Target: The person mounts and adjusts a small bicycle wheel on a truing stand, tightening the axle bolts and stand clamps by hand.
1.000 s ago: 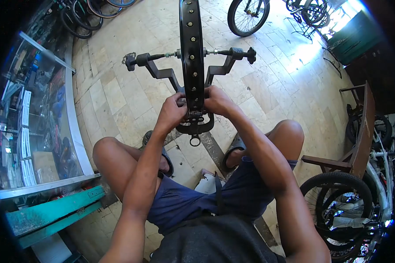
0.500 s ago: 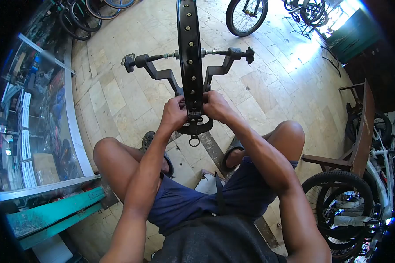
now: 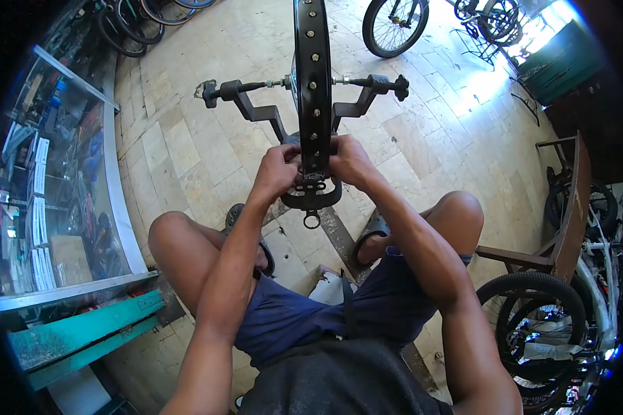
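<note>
A black wheel rim (image 3: 313, 76) with spoke nipples along its face stands upright in a dark metal stand (image 3: 259, 113), its axle held between two side arms. My left hand (image 3: 278, 168) is at the rim's lower left side, fingers curled in. On the lower right side, my right hand (image 3: 351, 160) is closed in the same way. The fingertips of both hands are partly hidden behind the rim, and what they grip cannot be made out. Below the hands is the stand's curved base part with a metal ring (image 3: 312, 219).
A glass display case (image 3: 62, 187) is on the left, above a green bench (image 3: 90, 335). At the right are a brown wooden bench (image 3: 572, 207) and bicycle wheels (image 3: 533, 294). Another bicycle wheel (image 3: 394, 28) stands at the top on the tiled floor (image 3: 208, 152).
The rim and stand appear slightly farther right in view. The rim's nipples have shifted along its face, and the rim looks a little tilted. Both hands remain at its lower sides.
</note>
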`<control>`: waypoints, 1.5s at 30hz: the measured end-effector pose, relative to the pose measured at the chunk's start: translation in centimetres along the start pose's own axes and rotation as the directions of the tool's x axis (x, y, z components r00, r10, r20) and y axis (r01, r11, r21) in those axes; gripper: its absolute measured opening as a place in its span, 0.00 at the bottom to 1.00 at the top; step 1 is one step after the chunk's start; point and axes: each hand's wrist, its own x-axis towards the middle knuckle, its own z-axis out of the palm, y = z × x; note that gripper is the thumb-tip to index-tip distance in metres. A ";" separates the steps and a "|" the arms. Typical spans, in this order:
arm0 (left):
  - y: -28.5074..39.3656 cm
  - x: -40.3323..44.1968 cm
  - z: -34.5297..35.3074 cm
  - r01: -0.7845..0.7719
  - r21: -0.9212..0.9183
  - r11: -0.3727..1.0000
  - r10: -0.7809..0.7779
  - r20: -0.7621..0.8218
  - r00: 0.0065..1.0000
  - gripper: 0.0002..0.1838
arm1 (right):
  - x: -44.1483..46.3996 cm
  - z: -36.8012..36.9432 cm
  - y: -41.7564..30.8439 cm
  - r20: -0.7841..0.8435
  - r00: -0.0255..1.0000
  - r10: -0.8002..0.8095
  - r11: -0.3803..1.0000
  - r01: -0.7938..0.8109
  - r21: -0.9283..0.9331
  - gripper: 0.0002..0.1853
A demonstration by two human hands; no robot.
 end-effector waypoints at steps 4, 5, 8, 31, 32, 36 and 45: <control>1.2 -1.1 -0.5 0.011 0.125 0.992 -0.010 -0.005 1.000 0.16 | -0.2 -0.7 -0.7 0.133 0.987 0.084 0.993 -0.093 0.066 0.15; 1.2 -1.3 -0.4 -0.007 0.122 0.993 0.008 -0.006 1.000 0.16 | -0.6 -0.9 -1.4 0.163 0.980 0.115 0.987 -0.131 0.089 0.15; 0.6 -1.0 -0.2 -0.021 0.036 0.999 0.022 -0.025 0.999 0.19 | -0.2 -1.0 -1.0 0.205 0.971 0.123 0.986 -0.143 0.087 0.16; -0.9 0.0 0.1 0.084 -0.135 0.987 -0.086 -0.006 0.996 0.16 | 0.4 0.3 0.0 -0.085 0.996 -0.004 0.997 0.011 0.074 0.19; -1.0 0.1 0.3 0.082 -0.118 0.990 -0.081 0.011 0.997 0.17 | 0.6 0.3 -0.3 -0.100 0.995 0.011 0.994 0.000 0.110 0.19; 0.2 -0.5 0.8 0.022 0.213 0.977 -0.022 -0.002 1.000 0.14 | 1.3 -1.4 -0.9 0.044 0.993 0.110 0.993 -0.112 0.045 0.23; 1.0 -0.6 0.1 0.094 -0.025 0.995 -0.092 0.087 0.992 0.16 | 1.6 -4.8 2.0 0.228 0.968 0.109 0.994 -0.110 -0.010 0.13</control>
